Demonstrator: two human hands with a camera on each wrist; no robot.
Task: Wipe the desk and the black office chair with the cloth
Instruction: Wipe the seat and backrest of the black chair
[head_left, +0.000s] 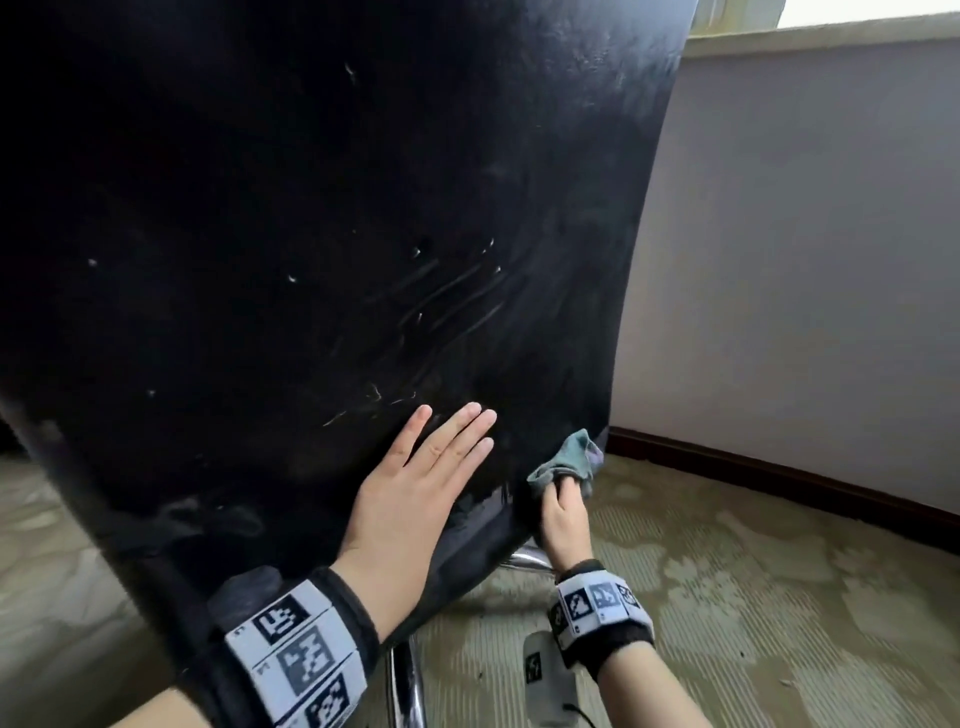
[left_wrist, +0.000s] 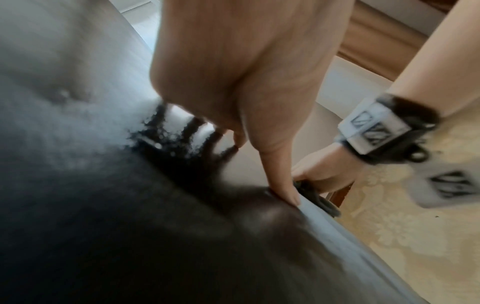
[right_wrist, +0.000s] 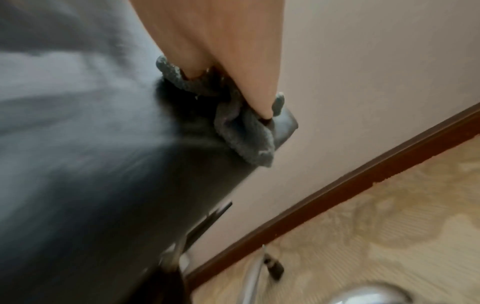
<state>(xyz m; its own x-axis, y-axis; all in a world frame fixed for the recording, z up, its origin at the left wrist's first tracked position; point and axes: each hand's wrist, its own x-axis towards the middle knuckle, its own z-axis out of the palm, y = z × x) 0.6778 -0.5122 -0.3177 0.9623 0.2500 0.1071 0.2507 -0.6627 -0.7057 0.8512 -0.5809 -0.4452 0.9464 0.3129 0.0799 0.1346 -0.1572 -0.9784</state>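
A: Nearest us, the left hand (head_left: 415, 483) lies flat on the back panel of the black office chair (head_left: 311, 234), fingers straight and holding nothing; I judge it is only bracing the chair.

B: And just beside it, toward the panel's edge?

A: The right hand (head_left: 561, 514) has its fingers curled round the cloth (head_left: 566, 460), which is bunched and pressed against the chair's lower corner. So the chair-wiping step is in hand. The desk is in no view.

B: What does the next move call for?

A: Probably carrying the cloth from that corner up across the panel, where pale scuffs (head_left: 447, 296) show above both hands, while the flat hand steadies the chair against rolling.

B: Do the views differ?

A: The right wrist view shows the cloth (right_wrist: 246, 133) wrapping over the corner's edge, and beyond the grip a chrome leg (right_wrist: 252, 277) with a caster. Only the head view shows the scuffs. Farthest off run the wall and the dark baseboard (head_left: 779, 467).
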